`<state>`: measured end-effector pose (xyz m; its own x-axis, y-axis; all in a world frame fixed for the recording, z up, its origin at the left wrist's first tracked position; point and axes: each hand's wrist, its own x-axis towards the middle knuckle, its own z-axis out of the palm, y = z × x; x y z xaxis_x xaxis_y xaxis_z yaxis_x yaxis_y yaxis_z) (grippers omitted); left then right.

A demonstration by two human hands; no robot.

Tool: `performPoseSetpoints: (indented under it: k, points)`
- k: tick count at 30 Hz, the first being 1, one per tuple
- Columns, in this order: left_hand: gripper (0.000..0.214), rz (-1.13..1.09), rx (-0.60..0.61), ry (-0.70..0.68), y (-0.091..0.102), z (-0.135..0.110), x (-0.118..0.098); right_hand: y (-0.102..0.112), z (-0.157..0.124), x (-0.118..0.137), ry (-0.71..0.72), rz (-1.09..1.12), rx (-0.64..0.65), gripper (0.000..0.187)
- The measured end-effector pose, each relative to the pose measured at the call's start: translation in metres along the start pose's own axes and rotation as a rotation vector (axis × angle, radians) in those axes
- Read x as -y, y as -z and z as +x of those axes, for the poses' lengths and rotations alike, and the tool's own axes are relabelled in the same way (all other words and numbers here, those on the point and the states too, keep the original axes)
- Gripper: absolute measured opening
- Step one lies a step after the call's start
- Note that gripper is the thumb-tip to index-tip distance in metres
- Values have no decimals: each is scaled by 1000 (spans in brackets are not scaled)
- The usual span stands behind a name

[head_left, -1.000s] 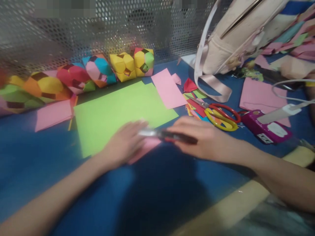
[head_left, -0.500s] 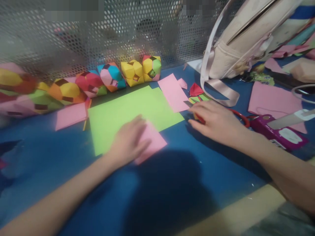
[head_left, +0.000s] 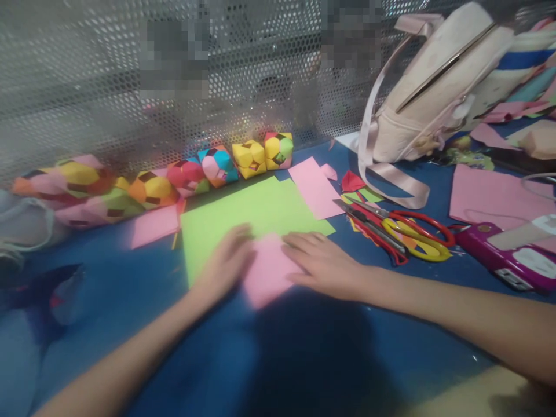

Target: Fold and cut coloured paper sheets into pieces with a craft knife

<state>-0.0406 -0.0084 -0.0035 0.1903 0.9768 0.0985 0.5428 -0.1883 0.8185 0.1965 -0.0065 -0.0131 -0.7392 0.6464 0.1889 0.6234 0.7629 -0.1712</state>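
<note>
A small pink paper square [head_left: 268,271] lies on the blue table [head_left: 130,289], partly over a large green sheet [head_left: 247,217]. My left hand [head_left: 226,263] rests flat on the pink square's left edge, fingers stretched out. My right hand [head_left: 321,263] lies flat on its right edge, fingers pointing left. Neither hand holds anything. A red-handled craft knife [head_left: 373,231] lies beside red-and-yellow scissors [head_left: 412,231] to the right of my right hand.
A row of coloured paper polyhedra [head_left: 191,174] lines the perforated metal screen [head_left: 130,87] at the back. More pink sheets [head_left: 315,185] lie around. A beige backpack [head_left: 434,98] and a magenta device [head_left: 504,255] stand at the right.
My right hand put down the knife by the scissors and came back left onto the pink square. My left hand stayed on the square. The camera tilted up.
</note>
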Motion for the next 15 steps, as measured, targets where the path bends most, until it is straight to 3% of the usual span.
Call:
performPoseSetpoints:
  k: [5,9,12,15]
  points:
    - [31,-75,63,4,14,7,-3,-3,-4,0,10,-2,-43,48]
    - [34,-67,100,64,20,8,-5,-6,-6,1,109,20,-211,30]
    - [46,77,119,120,16,4,-7,-7,-7,0,195,79,-329,24]
    - [52,264,118,-5,9,-1,-5,-5,-7,-1,179,140,-340,22]
